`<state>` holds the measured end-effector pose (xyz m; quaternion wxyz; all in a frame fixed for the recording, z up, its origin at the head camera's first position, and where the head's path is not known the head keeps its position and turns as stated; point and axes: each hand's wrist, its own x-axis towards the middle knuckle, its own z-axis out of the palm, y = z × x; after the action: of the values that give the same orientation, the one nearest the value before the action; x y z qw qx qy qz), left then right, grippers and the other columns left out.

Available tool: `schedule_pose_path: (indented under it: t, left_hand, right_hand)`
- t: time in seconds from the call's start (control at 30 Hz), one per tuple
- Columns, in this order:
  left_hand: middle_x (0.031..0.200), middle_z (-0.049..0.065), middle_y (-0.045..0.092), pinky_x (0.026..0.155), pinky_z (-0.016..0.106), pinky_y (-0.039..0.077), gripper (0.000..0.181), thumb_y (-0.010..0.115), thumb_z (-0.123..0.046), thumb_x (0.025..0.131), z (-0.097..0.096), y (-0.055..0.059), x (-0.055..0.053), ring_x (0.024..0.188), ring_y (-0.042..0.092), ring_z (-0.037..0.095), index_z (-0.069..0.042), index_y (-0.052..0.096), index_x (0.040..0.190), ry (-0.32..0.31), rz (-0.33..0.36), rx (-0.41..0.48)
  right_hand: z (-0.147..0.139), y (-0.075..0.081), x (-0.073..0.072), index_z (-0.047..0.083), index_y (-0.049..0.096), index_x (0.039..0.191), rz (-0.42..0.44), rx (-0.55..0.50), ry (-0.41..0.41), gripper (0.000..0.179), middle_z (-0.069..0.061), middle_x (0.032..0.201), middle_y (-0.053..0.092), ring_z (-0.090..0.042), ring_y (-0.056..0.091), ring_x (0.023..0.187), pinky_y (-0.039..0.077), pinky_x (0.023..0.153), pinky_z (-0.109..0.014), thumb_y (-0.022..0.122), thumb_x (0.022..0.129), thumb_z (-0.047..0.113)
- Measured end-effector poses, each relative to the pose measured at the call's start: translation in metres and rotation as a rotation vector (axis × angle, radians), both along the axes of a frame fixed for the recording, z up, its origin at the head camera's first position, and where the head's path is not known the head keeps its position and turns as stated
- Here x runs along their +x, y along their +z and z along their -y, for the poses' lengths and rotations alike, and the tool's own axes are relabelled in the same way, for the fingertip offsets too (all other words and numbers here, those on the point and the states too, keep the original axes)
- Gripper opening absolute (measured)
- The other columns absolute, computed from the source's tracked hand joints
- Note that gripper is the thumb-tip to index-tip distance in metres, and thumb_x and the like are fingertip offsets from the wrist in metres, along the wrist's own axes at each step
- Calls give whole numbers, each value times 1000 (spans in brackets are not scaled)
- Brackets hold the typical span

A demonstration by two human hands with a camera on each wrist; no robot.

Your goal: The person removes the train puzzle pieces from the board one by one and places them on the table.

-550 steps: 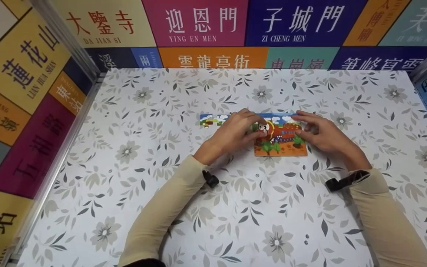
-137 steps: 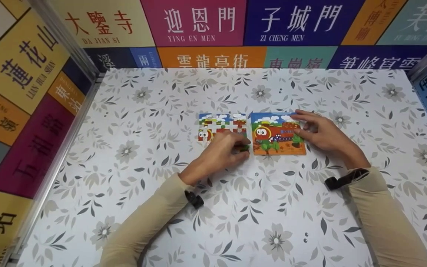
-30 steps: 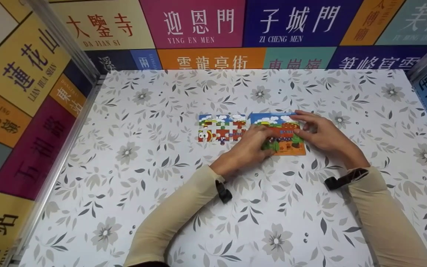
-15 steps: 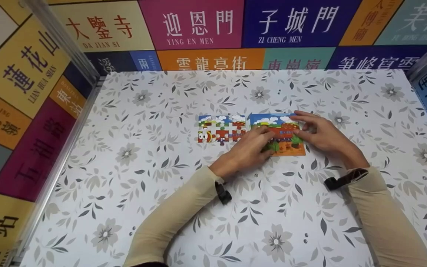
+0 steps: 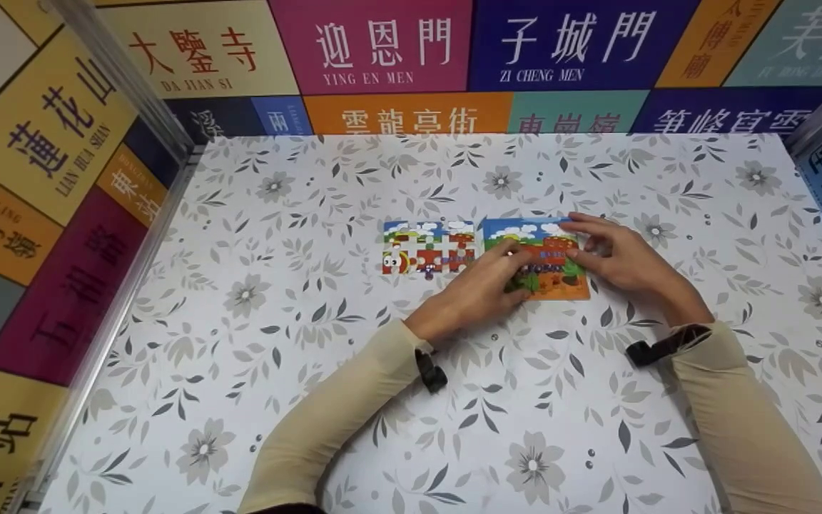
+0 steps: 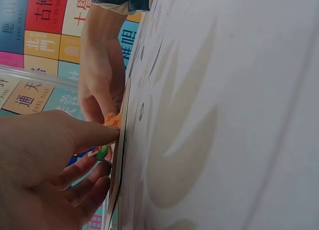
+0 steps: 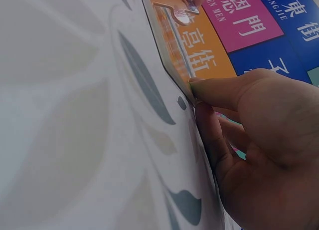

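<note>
The puzzle board (image 5: 554,285), printed with a red train, lies flat on the table. My left hand (image 5: 479,285) is over the board's left half and hides the train's face. Its thumb and fingers pinch a puzzle piece (image 6: 112,120), orange with some green, tilted up from the board; the right wrist view shows this raised piece (image 7: 177,13) too. My right hand (image 5: 625,260) holds the board's right edge, thumb and fingertips at its side. Left of the board, loose puzzle pieces (image 5: 429,260) lie in two rows, showing sky, clouds and parts of the train.
A white table covering (image 5: 354,400) with grey flowers and leaves lies under everything. Panels with coloured lettering (image 5: 389,43) stand along the back and left sides. Black wrist cameras (image 5: 431,371) sit on both sleeves.
Earlier only a top row of pieces showed left of the board; now a second row shows below it. My left hand has moved right from those pieces onto the board. My right hand stays.
</note>
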<state>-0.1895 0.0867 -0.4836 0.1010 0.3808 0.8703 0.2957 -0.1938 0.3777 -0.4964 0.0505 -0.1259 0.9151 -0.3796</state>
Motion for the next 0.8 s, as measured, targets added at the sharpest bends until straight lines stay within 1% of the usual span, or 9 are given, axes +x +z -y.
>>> schedule_pose_path:
  t: [0.1, 0.2, 0.37, 0.47, 0.63, 0.7, 0.8]
  left_hand:
    - [154, 1, 50, 114, 31, 50, 48, 72, -25, 105, -1, 0, -1, 136, 54, 14, -22, 61, 152, -9, -18, 1]
    - [150, -1, 51, 109, 28, 51, 45, 73, -25, 105, -2, 0, -2, 129, 54, 12, -20, 65, 150, -23, -27, 7]
    - [149, -3, 50, 102, 29, 53, 49, 73, -30, 105, -2, 1, 0, 123, 55, 10, -23, 63, 153, -13, 5, -4]
    - [150, -3, 51, 102, 31, 53, 50, 72, -33, 106, -2, 2, 0, 123, 56, 10, -25, 62, 154, -5, 0, -24]
    - [150, -3, 55, 106, 32, 54, 49, 72, -37, 105, -1, 4, -1, 125, 60, 12, -24, 63, 152, -5, -57, -32]
    - [147, -3, 57, 105, 31, 54, 51, 72, -36, 105, 2, 5, -2, 123, 61, 12, -22, 62, 153, -5, -79, -21]
    - [146, -4, 57, 103, 32, 55, 53, 71, -36, 106, 7, 6, -3, 121, 62, 12, -24, 58, 157, -4, -102, -2]
  right_hand:
    - [0, 1, 0, 15, 62, 154, -48, 13, 27, 49, -17, 172, 43, -9, 59, 97, 45, 81, -12, 72, 106, 20]
    - [0, 1, 0, 15, 62, 154, -44, 17, 27, 50, -17, 172, 42, -9, 59, 97, 45, 80, -12, 73, 106, 20]
    - [-2, 1, -1, 17, 61, 155, -27, 27, 16, 51, -16, 172, 42, -11, 59, 99, 45, 80, -13, 73, 106, 22]
    - [-2, 1, -1, 18, 61, 155, -23, 32, 12, 51, -15, 173, 42, -13, 59, 99, 45, 81, -13, 73, 106, 22]
    - [-2, 1, -1, 17, 61, 156, -14, 23, 15, 52, -15, 173, 41, -14, 59, 100, 45, 81, -13, 73, 106, 21]
    - [-2, 0, -1, 18, 60, 156, -2, 16, 9, 52, -14, 174, 39, -14, 59, 100, 45, 82, -14, 73, 106, 20]
    - [-1, -1, -1, 19, 60, 156, 22, 15, -8, 51, -11, 176, 37, -14, 59, 100, 45, 83, -16, 72, 106, 21]
